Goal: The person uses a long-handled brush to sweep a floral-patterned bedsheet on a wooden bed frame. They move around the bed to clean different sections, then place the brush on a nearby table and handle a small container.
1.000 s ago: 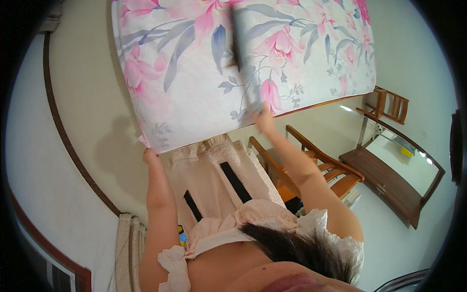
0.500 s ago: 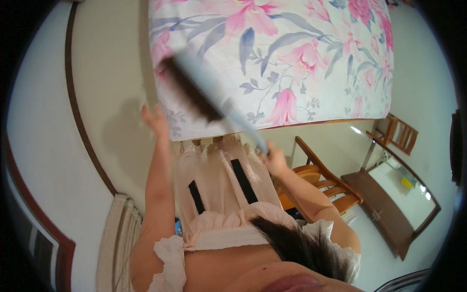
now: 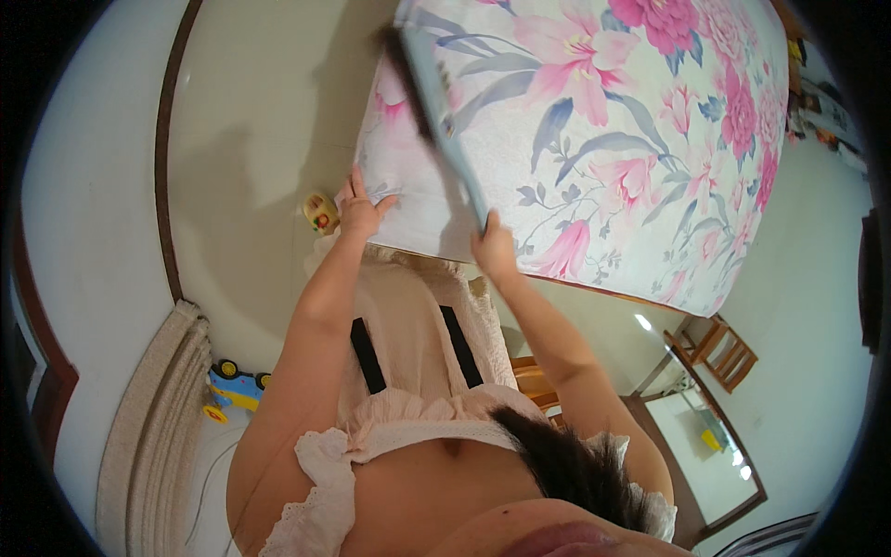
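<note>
A pale blue long-handled bed brush (image 3: 440, 116) with dark bristles is in my right hand (image 3: 494, 247), whose fingers wrap round the end of its handle. The brush head points up and to the left, over the left edge of the bed; motion blurs it, so I cannot tell whether the bristles touch the sheet. My left hand (image 3: 364, 210) lies on the near left corner of the white bedsheet (image 3: 603, 209), fingers spread. Large pink flowers and grey-blue leaves cover the sheet.
A yellow slipper (image 3: 321, 213) lies on the floor left of the bed. A blue and yellow toy vehicle (image 3: 234, 388) stands by the beige curtain (image 3: 153, 432). At the right are a wooden chair (image 3: 724, 355) and a dark-framed mirror (image 3: 703, 455).
My left hand has come from beside the bed onto its corner. The brush has swung up and away from me, and my right hand has moved forward. The view has shifted leftward.
</note>
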Demonstrator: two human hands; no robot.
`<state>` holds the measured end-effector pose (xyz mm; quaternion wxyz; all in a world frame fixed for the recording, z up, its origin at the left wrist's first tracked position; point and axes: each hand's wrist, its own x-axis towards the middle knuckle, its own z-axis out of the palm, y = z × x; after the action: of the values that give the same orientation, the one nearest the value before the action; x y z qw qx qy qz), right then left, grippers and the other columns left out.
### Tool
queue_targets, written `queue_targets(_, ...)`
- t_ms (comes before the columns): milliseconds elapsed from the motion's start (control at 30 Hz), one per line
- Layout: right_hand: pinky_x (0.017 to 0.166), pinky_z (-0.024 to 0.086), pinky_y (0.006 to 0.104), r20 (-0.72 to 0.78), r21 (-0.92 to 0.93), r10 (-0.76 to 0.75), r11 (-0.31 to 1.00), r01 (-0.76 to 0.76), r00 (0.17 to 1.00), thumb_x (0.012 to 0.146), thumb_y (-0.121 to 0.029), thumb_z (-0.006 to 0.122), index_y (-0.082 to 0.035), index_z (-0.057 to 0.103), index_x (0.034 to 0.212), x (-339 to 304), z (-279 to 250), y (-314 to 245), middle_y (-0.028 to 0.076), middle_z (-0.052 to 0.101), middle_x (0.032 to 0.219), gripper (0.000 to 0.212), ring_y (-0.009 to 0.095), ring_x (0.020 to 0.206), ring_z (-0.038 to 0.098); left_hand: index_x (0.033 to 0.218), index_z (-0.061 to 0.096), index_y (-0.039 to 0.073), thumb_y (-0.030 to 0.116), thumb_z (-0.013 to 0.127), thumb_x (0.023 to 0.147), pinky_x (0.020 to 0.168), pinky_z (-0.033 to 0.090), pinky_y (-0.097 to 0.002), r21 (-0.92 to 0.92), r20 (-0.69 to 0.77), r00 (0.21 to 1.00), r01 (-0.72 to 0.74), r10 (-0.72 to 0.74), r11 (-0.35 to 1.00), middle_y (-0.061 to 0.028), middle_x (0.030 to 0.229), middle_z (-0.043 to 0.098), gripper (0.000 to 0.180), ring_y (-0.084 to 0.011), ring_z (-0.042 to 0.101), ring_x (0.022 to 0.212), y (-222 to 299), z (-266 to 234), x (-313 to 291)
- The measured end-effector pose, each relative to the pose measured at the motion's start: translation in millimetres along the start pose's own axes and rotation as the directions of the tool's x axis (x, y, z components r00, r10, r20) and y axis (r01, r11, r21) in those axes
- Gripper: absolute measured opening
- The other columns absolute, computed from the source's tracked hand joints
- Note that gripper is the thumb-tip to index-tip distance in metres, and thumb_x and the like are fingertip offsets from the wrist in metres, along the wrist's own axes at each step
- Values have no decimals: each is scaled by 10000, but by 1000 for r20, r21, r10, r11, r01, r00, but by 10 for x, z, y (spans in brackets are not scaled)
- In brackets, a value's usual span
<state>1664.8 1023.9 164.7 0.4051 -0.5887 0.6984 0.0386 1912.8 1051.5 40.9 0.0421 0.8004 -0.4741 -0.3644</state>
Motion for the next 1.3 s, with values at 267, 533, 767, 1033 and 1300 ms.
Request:
queue_targets(267, 615, 456, 481, 319, -173, 89, 984, -34, 944, 751, -104, 552, -31, 469, 980, -1151, -261, -428, 242, 577, 720, 254, 425, 704, 572, 1389, 153, 103, 464, 515, 811, 938, 389, -372, -65, 426, 904, 76, -41, 995, -120, 1416, 263, 772, -277, 425, 1190, -799, 484, 119)
queue_targets(533, 577, 421, 468, -499, -191, 30, 971, -144, 866, 760, -140, 560, 9, 461, 852, 425, -721, -1483, 254, 554, 667, 202, 426, 654, 562, 1257, 409, 51, 447, 513, 809, 924, 392, -385, -125, 691, 723, 104, 11, 987, -198, 1219, 482, 606, -325, 492, 1101, -1126, -510, -32)
queue_targets(767, 701, 444, 529, -234, -445, 169, 857, -260, 958, 821, -161, 444, -13, 454, 969, 430, -45, -1754, 273, 588, 815, 209, 452, 761, 573, 1038, 541, 26, 312, 504, 804, 839, 434, -389, -160, 516, 840, 288, -169, 944, -180, 1041, 588, 371, -336, 554, 982, -2079, -1366, 68)
queue_targets(1033, 656, 447, 498, 32, -301, 232, 930, -212, 972, 743, -95, 541, -1, 471, 860, -613, 147, -2129, 264, 583, 738, 165, 441, 727, 565, 1053, 535, 7, 256, 497, 836, 830, 441, -366, -250, 344, 923, 264, -169, 932, -167, 1026, 598, 333, -311, 566, 969, -2373, -2000, 567)
queue_targets(1300, 516, 414, 456, -603, 243, 331, 943, -228, 726, 725, -74, 523, 18, 427, 761, 667, -432, -2145, 230, 527, 567, 138, 404, 549, 545, 1070, 550, 38, 260, 518, 850, 796, 450, -331, -212, 338, 933, 199, -119, 957, -111, 988, 607, 314, -246, 581, 906, -1758, -2637, 1454)
